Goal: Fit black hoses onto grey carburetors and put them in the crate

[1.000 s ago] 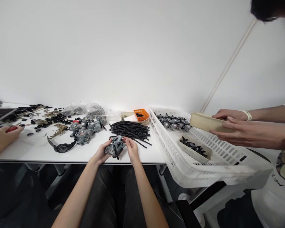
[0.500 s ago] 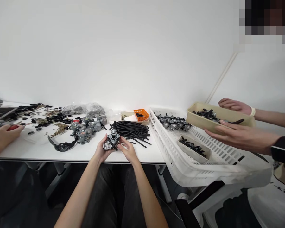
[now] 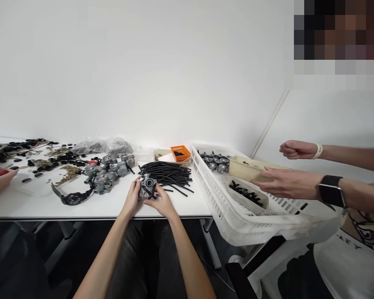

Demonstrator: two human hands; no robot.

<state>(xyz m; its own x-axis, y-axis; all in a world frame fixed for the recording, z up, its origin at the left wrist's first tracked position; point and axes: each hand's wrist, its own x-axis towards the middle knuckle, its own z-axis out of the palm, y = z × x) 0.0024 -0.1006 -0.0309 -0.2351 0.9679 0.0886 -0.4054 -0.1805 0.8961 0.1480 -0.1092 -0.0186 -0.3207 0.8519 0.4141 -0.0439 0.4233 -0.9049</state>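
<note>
Over the front edge of the white table, both my hands hold a grey metal carburetor [image 3: 148, 184] with a round opening facing me. My left hand [image 3: 131, 198] is wrapped round its left side. My right hand [image 3: 162, 203] grips its lower right, fingers closed near a short black tube across its front. Just behind lies a pile of black rubber hoses [image 3: 168, 173]. Several more carburetors [image 3: 103, 177] stand to the left of my hands, some with a reddish inside. The fingertips behind the carburetor are hidden.
A black wristwatch [image 3: 72, 198] lies at the left. An orange basket [image 3: 180, 158] stands behind the hoses. On the right, a white crate [image 3: 220, 207] holds carburetors and parts bins; a co-worker's hand [image 3: 283, 182] touches one bin [image 3: 237, 168]. Another person's hand [image 3: 1, 182] holds something red.
The co-worker on the right has lowered the beige bin into the crate and drawn one hand off it. My hands still hold the carburetor, slightly turned. The view has shifted a little.
</note>
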